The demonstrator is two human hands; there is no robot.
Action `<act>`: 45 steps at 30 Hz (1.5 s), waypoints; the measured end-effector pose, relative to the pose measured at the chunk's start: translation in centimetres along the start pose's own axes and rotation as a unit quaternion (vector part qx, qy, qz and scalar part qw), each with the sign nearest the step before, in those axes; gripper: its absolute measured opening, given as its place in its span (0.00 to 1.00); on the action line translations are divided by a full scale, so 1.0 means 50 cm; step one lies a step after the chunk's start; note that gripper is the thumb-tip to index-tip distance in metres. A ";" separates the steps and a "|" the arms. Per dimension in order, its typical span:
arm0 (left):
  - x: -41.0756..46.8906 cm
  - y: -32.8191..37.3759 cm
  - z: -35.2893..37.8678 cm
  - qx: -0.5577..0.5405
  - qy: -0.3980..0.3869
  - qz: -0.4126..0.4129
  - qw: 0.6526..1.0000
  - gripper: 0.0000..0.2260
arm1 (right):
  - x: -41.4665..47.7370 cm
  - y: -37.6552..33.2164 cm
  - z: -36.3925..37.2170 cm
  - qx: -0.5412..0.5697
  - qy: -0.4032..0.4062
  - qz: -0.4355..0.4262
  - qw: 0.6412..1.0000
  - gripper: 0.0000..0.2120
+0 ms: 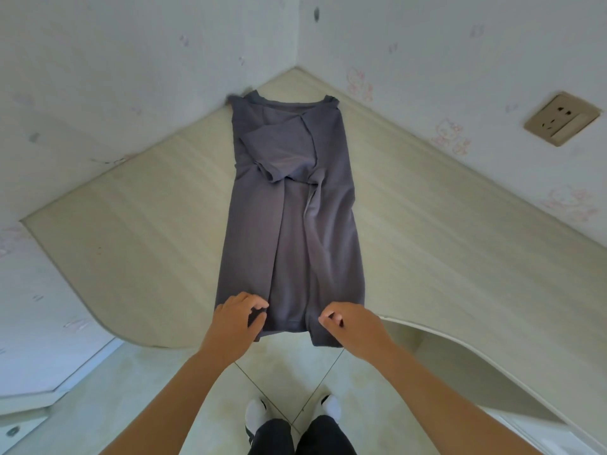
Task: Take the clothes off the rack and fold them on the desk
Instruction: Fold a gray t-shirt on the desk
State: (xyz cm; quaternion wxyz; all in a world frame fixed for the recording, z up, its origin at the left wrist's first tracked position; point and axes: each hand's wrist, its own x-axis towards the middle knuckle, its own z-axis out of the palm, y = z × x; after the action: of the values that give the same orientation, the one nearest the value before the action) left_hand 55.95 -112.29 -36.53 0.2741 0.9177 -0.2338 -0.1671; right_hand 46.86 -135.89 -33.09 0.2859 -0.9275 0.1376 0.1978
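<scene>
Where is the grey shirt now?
The shirt lies centre of the head view on the desk, collar toward the wall corner, hem at the near edge held by left hand and right hand.

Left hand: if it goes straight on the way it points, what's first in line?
The grey shirt: the left hand grips its near hem, pointing along the cloth toward the collar. Past that, probably the wall corner; depth unclear.
</scene>
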 end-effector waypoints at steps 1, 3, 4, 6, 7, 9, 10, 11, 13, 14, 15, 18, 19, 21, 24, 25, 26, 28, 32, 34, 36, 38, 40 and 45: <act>0.012 0.001 -0.003 -0.029 0.001 0.004 1.000 0.04 | 0.003 0.001 0.000 0.011 0.003 0.007 1.000 0.09; 0.041 0.011 -0.009 -0.082 -0.008 -0.004 0.997 0.05 | 0.008 0.001 -0.002 0.017 0.013 0.011 1.000 0.08; 0.059 0.018 -0.013 -0.099 -0.017 -0.011 0.995 0.06 | 0.012 0.001 -0.004 0.018 0.024 0.011 1.000 0.07; 0.103 0.033 -0.023 -0.124 -0.027 -0.030 0.992 0.07 | 0.025 0.000 -0.013 0.026 0.044 0.009 0.999 0.07; 0.125 0.041 -0.026 -0.135 -0.031 -0.045 0.989 0.08 | 0.032 0.001 -0.019 0.036 0.047 0.007 0.998 0.08; 0.169 0.056 -0.037 -0.156 -0.033 -0.072 0.985 0.10 | 0.044 -0.002 -0.031 0.057 0.049 0.003 0.997 0.10; 0.192 0.065 -0.044 -0.165 -0.031 -0.089 0.982 0.11 | 0.050 -0.001 -0.036 0.062 0.048 0.002 0.997 0.11; 0.215 0.072 -0.050 -0.176 -0.025 -0.111 0.978 0.11 | 0.056 -0.001 -0.042 0.067 0.046 0.001 0.997 0.12; 0.256 0.071 -0.062 -0.193 -0.003 -0.158 0.968 0.13 | 0.066 -0.008 -0.050 0.086 0.047 -0.003 0.995 0.12; 0.280 0.070 -0.069 -0.203 0.012 -0.177 0.963 0.13 | 0.075 -0.010 -0.055 0.097 0.052 -0.008 0.994 0.12; 0.304 0.068 -0.077 -0.217 0.032 -0.192 0.956 0.14 | 0.085 -0.014 -0.060 0.106 0.057 -0.012 0.993 0.12; 0.380 0.065 -0.111 -0.272 0.070 -0.212 0.936 0.16 | 0.123 -0.033 -0.073 0.130 0.075 -0.013 0.989 0.12; 0.406 0.061 -0.122 -0.277 0.070 -0.216 0.933 0.18 | 0.138 -0.042 -0.077 0.138 0.077 -0.010 0.987 0.12; 0.478 0.035 -0.141 -0.269 0.051 -0.232 0.933 0.21 | 0.183 -0.062 -0.082 0.162 0.086 0.007 0.983 0.12; 0.576 -0.025 -0.144 -0.295 0.034 -0.257 0.920 0.21 | 0.239 -0.092 -0.086 0.185 0.112 0.037 0.976 0.13; 0.616 -0.049 -0.140 -0.312 0.034 -0.269 0.911 0.19 | 0.263 -0.102 -0.085 0.189 0.124 0.051 0.973 0.13; 0.633 -0.044 -0.149 -0.339 0.042 -0.290 0.894 0.21 | 0.279 -0.108 -0.083 0.190 0.135 0.065 0.970 0.13; 0.661 -0.016 -0.177 -0.417 0.047 -0.311 0.853 0.23 | 0.317 -0.122 -0.080 0.190 0.155 0.107 0.964 0.13; 0.729 -0.012 -0.173 -0.471 -0.006 -0.338 0.814 0.22 | 0.373 -0.136 -0.077 0.164 0.171 0.198 0.951 0.14; 0.753 -0.007 -0.177 -0.458 0.000 -0.312 0.832 0.20 | 0.391 -0.140 -0.076 0.143 0.179 0.224 0.947 0.15; 0.773 0.006 -0.193 -0.460 -0.010 -0.268 0.846 0.12 | 0.400 -0.141 -0.082 0.100 0.184 0.238 0.949 0.11; 0.791 0.011 -0.221 -0.469 -0.002 -0.216 0.856 0.07 | 0.399 -0.146 -0.091 0.057 0.181 0.227 0.955 0.09; 0.815 0.006 -0.256 -0.448 0.063 -0.163 0.877 0.04 | 0.389 -0.163 -0.098 0.072 0.207 0.190 0.957 0.10; 0.857 -0.058 -0.283 -0.236 0.153 -0.168 0.945 0.13 | 0.374 -0.193 -0.081 0.048 0.101 0.109 0.988 0.10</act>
State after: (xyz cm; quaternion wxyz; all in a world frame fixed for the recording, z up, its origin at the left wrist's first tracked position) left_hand 98.84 -126.44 -34.61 0.4837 0.8670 0.0148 -0.1189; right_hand 68.14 -133.21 -33.74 0.2912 -0.9073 0.2757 0.1265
